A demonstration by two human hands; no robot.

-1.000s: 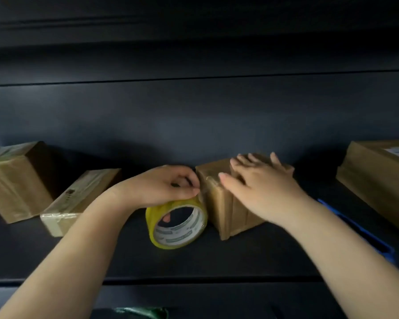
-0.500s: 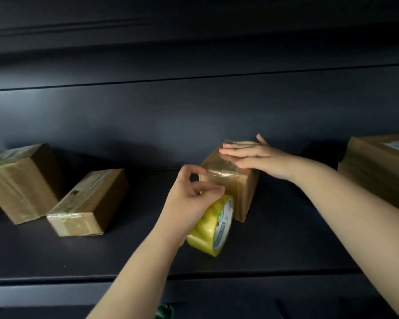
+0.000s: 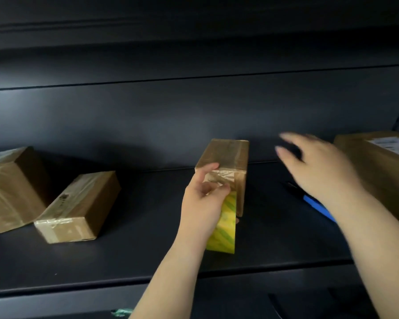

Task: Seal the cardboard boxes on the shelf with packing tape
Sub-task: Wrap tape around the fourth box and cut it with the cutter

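Dark shelf — left hand gripping tape roll, right hand spread, fingers empty

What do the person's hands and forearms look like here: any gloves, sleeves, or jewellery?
Both are bare. The left hand and right hand wear no gloves, and no sleeve, watch or bracelet shows on either forearm. No ring is visible, though the right hand is motion-blurred, so fine detail there is uncertain.

cardboard boxes: 4 | tape roll: 1 | blue-handled tool: 1 | hands: 2
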